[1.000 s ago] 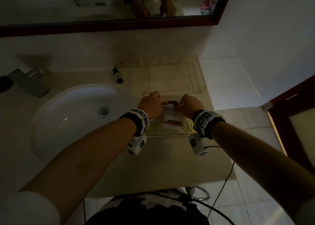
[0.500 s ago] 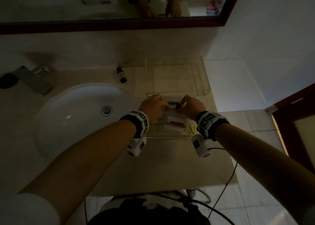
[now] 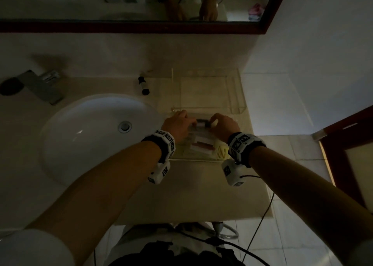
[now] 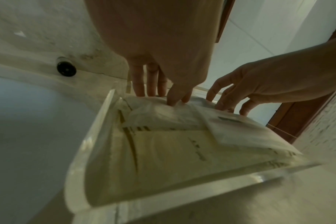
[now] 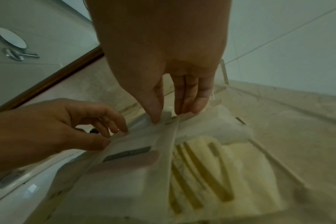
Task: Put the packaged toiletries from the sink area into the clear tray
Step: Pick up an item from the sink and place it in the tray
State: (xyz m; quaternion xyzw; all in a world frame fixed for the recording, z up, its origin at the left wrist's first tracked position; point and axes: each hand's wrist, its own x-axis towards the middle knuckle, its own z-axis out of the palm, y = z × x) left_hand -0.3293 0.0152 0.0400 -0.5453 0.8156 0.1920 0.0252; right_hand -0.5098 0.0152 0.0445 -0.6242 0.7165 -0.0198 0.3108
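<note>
A clear tray (image 3: pixel 193 160) sits on the counter right of the sink, with several white and yellow packets (image 3: pixel 201 144) lying in it. Both hands reach down at its far end. My left hand (image 3: pixel 189 122) pinches the left edge of a white packet (image 5: pixel 144 141) that shows a dark comb-like strip. My right hand (image 3: pixel 213 122) pinches the same packet's far end between thumb and fingers (image 5: pixel 190 106). The left wrist view shows my left hand (image 4: pixel 173 101) on the packets, beside the tray wall (image 4: pixel 90 144). Yellow-striped packets (image 5: pixel 211 166) lie on the tray's right side.
A second clear tray (image 3: pixel 236 96) stands just behind, against the wall. A small bottle with a black cap (image 3: pixel 144 86) lies left of it. The white basin (image 3: pixel 84 144) and faucet (image 3: pixel 38 86) are to the left. The counter's right edge drops to a tiled floor.
Both hands stay on the packet at the tray's far end. Only the head view has shifted slightly.
</note>
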